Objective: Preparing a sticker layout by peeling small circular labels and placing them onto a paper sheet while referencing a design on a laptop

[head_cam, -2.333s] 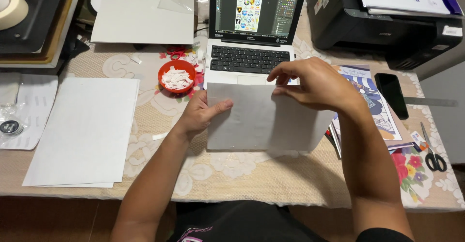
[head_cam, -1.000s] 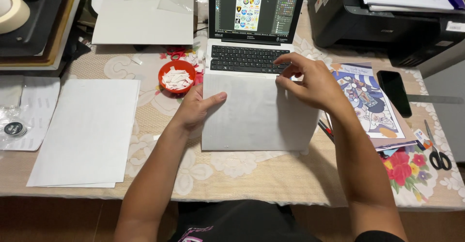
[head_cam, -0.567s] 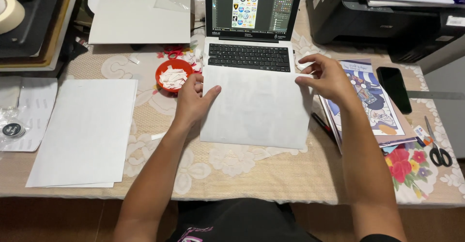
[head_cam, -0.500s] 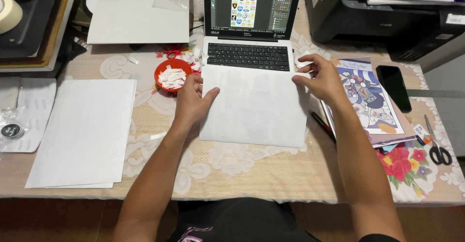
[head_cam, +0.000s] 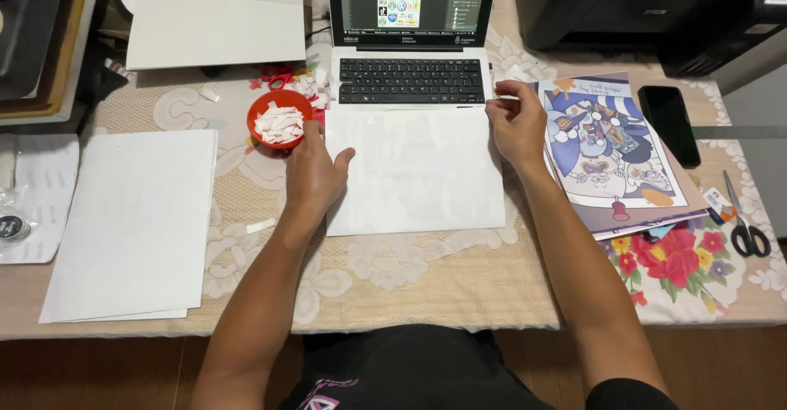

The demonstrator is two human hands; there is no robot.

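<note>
1. A white sheet of paper (head_cam: 414,168) is laid on the worktop (head_cam: 410,283), with its far edge over the front part of an open laptop (head_cam: 410,57), just below the keyboard.
2. The left edge of the sheet is pressed down by the left hand (head_cam: 316,172); its grip is spread flat, with the thumb resting on the paper and the fingers stretched toward the far side.
3. The far right corner of the sheet is pinched by the right hand (head_cam: 516,123); its grip is pressed together on the paper's edge between thumb and forefinger, with the remaining fingers curled.
4. Just beyond the left grip, a small red bowl (head_cam: 279,119) filled with white paper scraps is seen, almost touching the fingertips.
5. To the left of the left grip, well apart from it, a stack of white sheets (head_cam: 131,221) is laid flat on the lace-patterned cloth.
6. Beyond the bowl, a large white board (head_cam: 217,25) is placed next to the laptop.
7. Just to the right of the right grip, a printed cartoon illustration (head_cam: 607,152) is laid on top of other sheets.
8. Farther right of that grip, a black phone (head_cam: 668,123) is laid face down, and a pair of scissors (head_cam: 742,225) is found near the worktop's right end.
9. Beyond the phone, a black printer (head_cam: 648,8) is stood at the far right.
</note>
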